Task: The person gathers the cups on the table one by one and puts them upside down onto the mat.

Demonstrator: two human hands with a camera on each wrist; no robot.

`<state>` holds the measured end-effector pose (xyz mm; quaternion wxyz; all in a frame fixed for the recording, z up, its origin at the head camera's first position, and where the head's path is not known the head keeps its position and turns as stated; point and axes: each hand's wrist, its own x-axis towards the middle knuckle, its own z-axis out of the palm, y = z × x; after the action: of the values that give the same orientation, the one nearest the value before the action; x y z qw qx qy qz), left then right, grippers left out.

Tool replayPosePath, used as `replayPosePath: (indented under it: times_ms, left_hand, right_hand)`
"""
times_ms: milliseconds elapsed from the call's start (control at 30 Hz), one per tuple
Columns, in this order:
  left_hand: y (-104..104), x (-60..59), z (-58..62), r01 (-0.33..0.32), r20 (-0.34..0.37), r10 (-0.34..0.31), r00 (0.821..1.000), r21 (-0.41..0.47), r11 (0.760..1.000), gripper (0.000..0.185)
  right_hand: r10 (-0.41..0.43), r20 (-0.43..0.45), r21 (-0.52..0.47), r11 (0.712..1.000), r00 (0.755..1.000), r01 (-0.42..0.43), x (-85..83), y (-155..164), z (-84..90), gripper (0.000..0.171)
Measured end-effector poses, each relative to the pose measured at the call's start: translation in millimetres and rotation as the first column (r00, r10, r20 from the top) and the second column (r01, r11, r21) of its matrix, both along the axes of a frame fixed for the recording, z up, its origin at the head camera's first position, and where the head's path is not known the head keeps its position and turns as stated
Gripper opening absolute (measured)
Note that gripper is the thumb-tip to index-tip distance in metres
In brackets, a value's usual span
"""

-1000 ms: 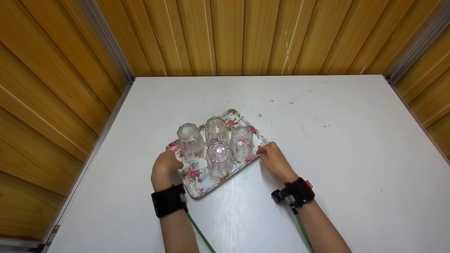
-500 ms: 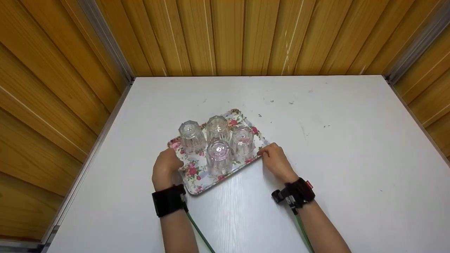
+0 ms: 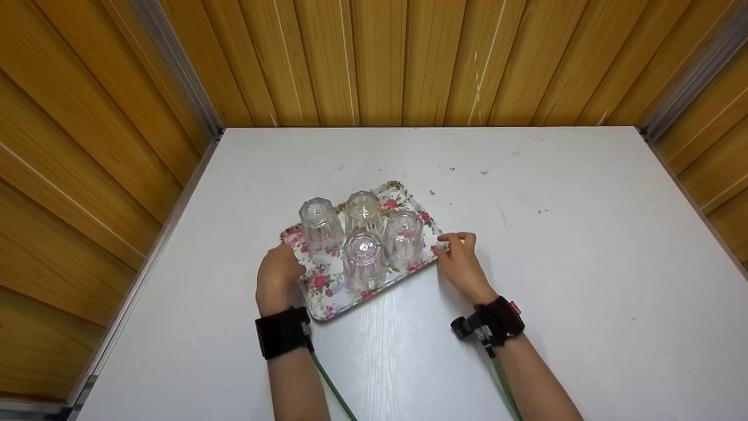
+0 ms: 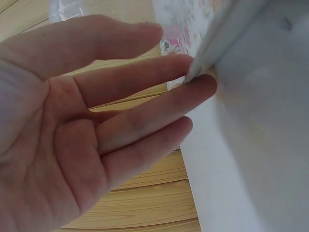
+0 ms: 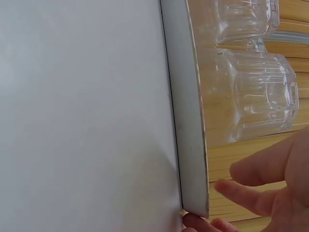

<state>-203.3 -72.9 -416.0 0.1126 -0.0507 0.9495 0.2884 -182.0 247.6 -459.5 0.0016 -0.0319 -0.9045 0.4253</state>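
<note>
A floral tray (image 3: pixel 327 304) lies on the white table, turned at an angle. Several clear faceted glasses stand upside down on it, among them a front glass (image 3: pixel 364 257) and a right glass (image 3: pixel 404 237). At the tray's left side is my left hand (image 3: pixel 279 272); in the left wrist view its fingers (image 4: pixel 154 106) are nearly straight, tips touching the rim, the thumb apart from it. My right hand (image 3: pixel 461 266) is at the right corner. The right wrist view shows its thumb and index finger spread off the rim, other fingertips low at the corner.
The white table (image 3: pixel 584 263) extends around the tray, with small dark marks on its surface. Wood-look panels (image 3: pixel 403 64) wall the back and both sides. Green cables (image 3: pixel 333 389) run from the wrist straps along the forearms.
The tray has turned slightly counterclockwise, its near corner shifting away from me with the glasses on it. My left hand has followed a little; my right fingers have loosened and spread at the corner.
</note>
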Motion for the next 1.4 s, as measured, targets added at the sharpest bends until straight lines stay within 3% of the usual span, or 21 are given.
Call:
replayPosePath:
  times_ms: [233,533,767,1033,1400]
  left_hand:
    - [0.6,-0.9,-1.3,-0.01,0.009,0.01,1.0,-0.015,1.0,0.015]
    - [-0.7,-2.3,-1.5,0.004,-0.02,-0.004,1.0,-0.038,0.999,0.028]
    - [0.2,-3.5,-5.5,0.009,-0.053,-0.011,0.999,-0.03,1.0,0.019]
    - [2.0,-3.0,-9.8,0.025,-0.094,-0.031,0.995,-0.059,0.998,0.033]
    - [6.3,1.4,-11.1,-0.014,-0.047,0.013,0.999,-0.011,1.0,0.032]
  right_hand:
    - [0.047,0.014,0.054,0.997,0.999,-0.048,-1.2,3.0,-0.2,0.04]
    - [0.043,0.022,0.058,0.997,0.999,-0.044,-1.9,5.1,-0.6,0.033]
    - [0.028,0.056,0.055,0.998,0.998,-0.031,-1.9,5.6,0.6,0.032]
    - [0.013,0.059,0.041,0.999,0.998,-0.016,-4.8,8.5,-0.5,0.031]
    - [0.013,0.045,0.019,1.0,0.999,-0.014,-7.2,13.1,-0.6,0.029]
